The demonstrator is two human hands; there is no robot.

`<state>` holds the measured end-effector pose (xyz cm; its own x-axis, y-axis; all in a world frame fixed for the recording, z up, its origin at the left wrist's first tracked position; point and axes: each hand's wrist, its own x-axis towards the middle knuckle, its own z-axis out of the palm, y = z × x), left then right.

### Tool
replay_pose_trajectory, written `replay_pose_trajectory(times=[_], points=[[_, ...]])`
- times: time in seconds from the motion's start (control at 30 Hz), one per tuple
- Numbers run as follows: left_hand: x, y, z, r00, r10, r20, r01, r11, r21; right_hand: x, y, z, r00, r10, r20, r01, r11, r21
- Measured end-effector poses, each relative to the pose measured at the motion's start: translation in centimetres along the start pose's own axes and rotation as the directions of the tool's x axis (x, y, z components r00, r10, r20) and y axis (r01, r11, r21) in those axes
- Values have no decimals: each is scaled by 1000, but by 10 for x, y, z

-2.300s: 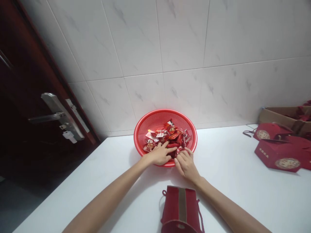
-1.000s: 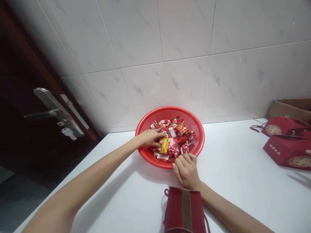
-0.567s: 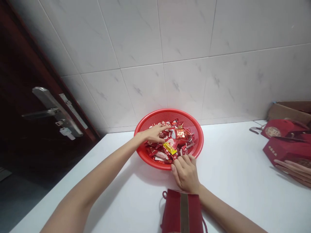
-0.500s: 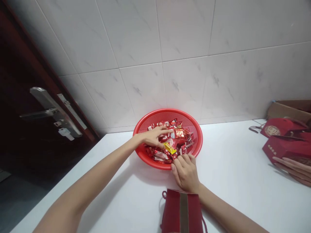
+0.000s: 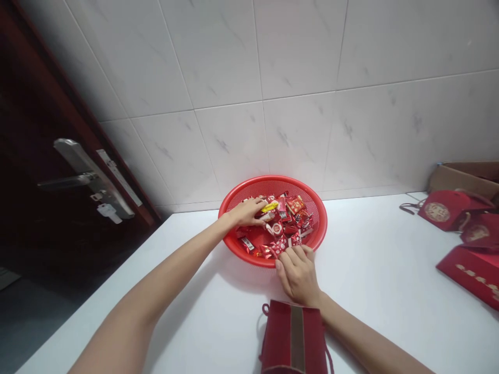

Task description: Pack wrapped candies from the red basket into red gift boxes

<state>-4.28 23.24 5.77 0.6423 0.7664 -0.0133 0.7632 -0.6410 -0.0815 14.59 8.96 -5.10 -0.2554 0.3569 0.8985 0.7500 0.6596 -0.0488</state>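
A round red plastic basket (image 5: 322, 226) stands on the white table against the tiled wall, with many red-wrapped sweets inside. My left hand (image 5: 249, 212) is in the left part of the basket, fingers spread over the sweets. Beside its fingertips lies a yellow-wrapped sweet (image 5: 270, 206). Curled at the basket's front rim is my right hand (image 5: 298, 270), its fingers closed there; what they hold inside the fist is hidden. Close to the right wrist, a dark red box (image 5: 283, 335) with a brown stripe and cords stands at the front.
More red boxes with gold print (image 5: 438, 212) lie at the right, near an open cardboard box (image 5: 460, 176). A flat red piece (image 5: 470, 272) lies in front of them. At the left is a dark door with a metal handle (image 5: 74, 181) and keys.
My left hand has shifted among the sweets, and the yellow sweet has moved up. The sweets lie differently, baring some basket floor. Another person's fingers at the right have gone from view.
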Motion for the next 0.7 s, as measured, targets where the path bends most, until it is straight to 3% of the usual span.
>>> replay_pose_trajectory(times=[0.13, 0.33, 0.6, 0.7], points=[[6, -8, 2, 984, -131, -119, 121, 989, -85, 0, 0, 0, 1000, 7, 10, -7, 1000, -2], [11, -22, 9, 927, -248, -282, 187, 956, -225, 3, 0, 1, 1000, 17, 2, -17, 1000, 10], [7, -30, 14, 888, -377, -263, 213, 845, -491, 5, 2, 2, 1000, 25, 9, -25, 1000, 8], [9, -28, 13, 869, -408, -278, 223, 826, -517, 6, 3, 3, 1000, 25, 2, -25, 1000, 5]])
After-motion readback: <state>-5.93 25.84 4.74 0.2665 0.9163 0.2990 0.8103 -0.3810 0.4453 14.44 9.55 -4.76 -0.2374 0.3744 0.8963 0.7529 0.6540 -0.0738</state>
